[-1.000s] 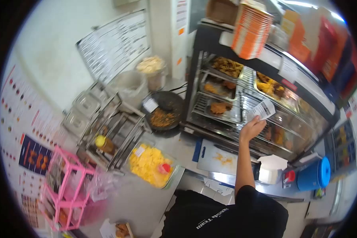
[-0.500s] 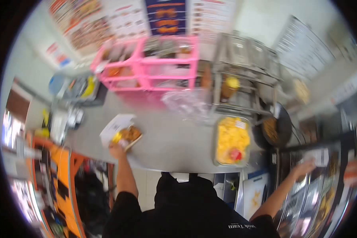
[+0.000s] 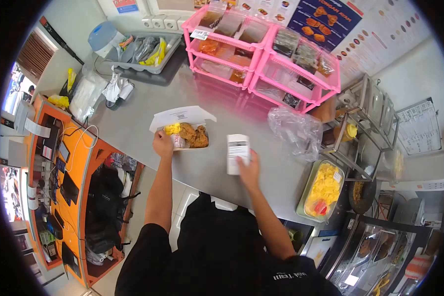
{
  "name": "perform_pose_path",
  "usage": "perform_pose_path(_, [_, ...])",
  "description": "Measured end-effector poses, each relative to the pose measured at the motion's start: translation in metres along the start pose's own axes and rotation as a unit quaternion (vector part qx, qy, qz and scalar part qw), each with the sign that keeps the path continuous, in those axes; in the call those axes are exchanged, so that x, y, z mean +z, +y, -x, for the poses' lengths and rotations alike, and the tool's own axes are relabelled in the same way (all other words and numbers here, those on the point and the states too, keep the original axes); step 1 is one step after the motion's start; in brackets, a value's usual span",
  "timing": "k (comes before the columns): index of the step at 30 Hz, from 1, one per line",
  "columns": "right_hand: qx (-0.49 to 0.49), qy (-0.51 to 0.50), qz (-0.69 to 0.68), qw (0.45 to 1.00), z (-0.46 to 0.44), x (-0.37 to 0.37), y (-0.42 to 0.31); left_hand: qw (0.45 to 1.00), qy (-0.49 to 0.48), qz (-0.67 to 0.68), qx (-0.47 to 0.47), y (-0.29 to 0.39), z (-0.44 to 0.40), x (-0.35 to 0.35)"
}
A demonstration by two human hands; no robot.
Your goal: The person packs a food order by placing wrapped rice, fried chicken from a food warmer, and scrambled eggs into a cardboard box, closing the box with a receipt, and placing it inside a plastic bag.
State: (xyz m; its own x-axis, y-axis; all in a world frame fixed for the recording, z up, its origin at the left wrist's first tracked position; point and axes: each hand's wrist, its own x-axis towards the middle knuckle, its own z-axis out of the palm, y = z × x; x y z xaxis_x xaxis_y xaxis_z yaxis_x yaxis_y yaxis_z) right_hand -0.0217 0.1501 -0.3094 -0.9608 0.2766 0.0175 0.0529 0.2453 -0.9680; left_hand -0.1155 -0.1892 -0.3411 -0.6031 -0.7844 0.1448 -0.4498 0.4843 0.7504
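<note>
An open white takeaway box [image 3: 202,148] sits on the steel counter with its lid tipped back. Inside are fried chicken [image 3: 196,136], yellow pieces that look like egg [image 3: 172,129], and a wrapped white bundle with red print [image 3: 178,141]. My left hand [image 3: 164,144] is closed at the box's left front corner, its fingertips partly hidden. To the right of the box, my right hand [image 3: 248,169] holds a flat white paper piece with dark printed lines [image 3: 238,153], thumb on its face; I cannot tell whether it is a slip or a packet.
Pink tiered baskets [image 3: 261,54] of packets stand at the back, with a crumpled plastic bag [image 3: 296,132] nearby. A tub of yellow food [image 3: 323,190] is at the right, near a metal rack [image 3: 365,123]. A grey tray [image 3: 170,49] lies back left; an orange shelf unit [image 3: 91,172] stands left.
My right hand has come from the far right, by the glass case, to over the counter with the white paper piece. The view has turned left; my left hand stays at the box.
</note>
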Motion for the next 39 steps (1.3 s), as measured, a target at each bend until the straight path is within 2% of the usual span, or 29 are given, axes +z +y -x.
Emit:
perform_pose_path(1, [0.042,-0.041,0.018,0.998,-0.001,0.034,0.001,1.000,-0.008,-0.001,0.000,-0.003,-0.004,0.000])
perform_pose_path(2, [0.044,-0.058,0.067,0.995,0.000,0.056,-0.010,1.000,-0.015,-0.001,0.000,-0.003,-0.007,-0.001])
perform_pose_path(5, [-0.036,0.014,0.264,0.964,-0.001,0.095,-0.007,0.998,-0.050,0.021,-0.011,0.003,-0.005,-0.010])
perform_pose_path(9, [-0.070,0.023,0.408,0.910,0.010,0.105,0.004,0.996,-0.062,0.057,-0.025,0.005,-0.003,-0.013])
perform_pose_path(12, [-0.085,0.023,0.368,0.925,0.020,0.113,-0.010,0.994,-0.063,0.081,-0.026,-0.004,-0.005,-0.006])
perform_pose_path(15, [-0.157,0.039,0.370,0.915,0.019,0.119,-0.006,0.993,-0.066,0.088,-0.043,0.003,-0.004,-0.011])
perform_pose_path(17, [-0.165,0.025,0.374,0.912,0.015,0.119,-0.007,0.992,-0.077,0.087,-0.056,0.012,-0.001,-0.018])
perform_pose_path(20, [-0.171,-0.001,0.368,0.914,0.011,0.117,-0.007,0.984,-0.095,0.140,-0.061,-0.001,0.001,-0.015])
perform_pose_path(23, [-0.177,-0.035,0.361,0.915,0.007,0.111,-0.006,0.967,-0.047,0.234,-0.091,-0.001,0.012,-0.032])
perform_pose_path(26, [-0.191,-0.072,0.367,0.907,0.006,0.100,-0.003,0.988,-0.072,0.031,0.136,-0.008,0.059,-0.067])
perform_pose_path(27, [-0.196,-0.085,0.371,0.904,0.007,0.097,0.000,0.943,-0.173,0.061,0.278,-0.011,0.070,-0.068])
perform_pose_path(28, [-0.197,-0.092,0.368,0.904,0.008,0.095,0.001,0.866,-0.271,0.090,0.410,-0.014,0.080,-0.067])
perform_pose_path(31, [-0.203,-0.105,0.357,0.906,0.005,0.092,0.006,0.806,-0.366,-0.012,0.464,0.004,0.090,-0.053])
perform_pose_path(34, [-0.210,-0.104,0.338,0.911,0.005,0.088,0.013,0.805,-0.383,-0.057,0.449,-0.008,0.086,-0.034])
perform_pose_path(39, [-0.210,-0.118,0.299,0.924,0.007,0.073,0.019,0.815,-0.344,-0.058,0.463,0.000,0.085,-0.033])
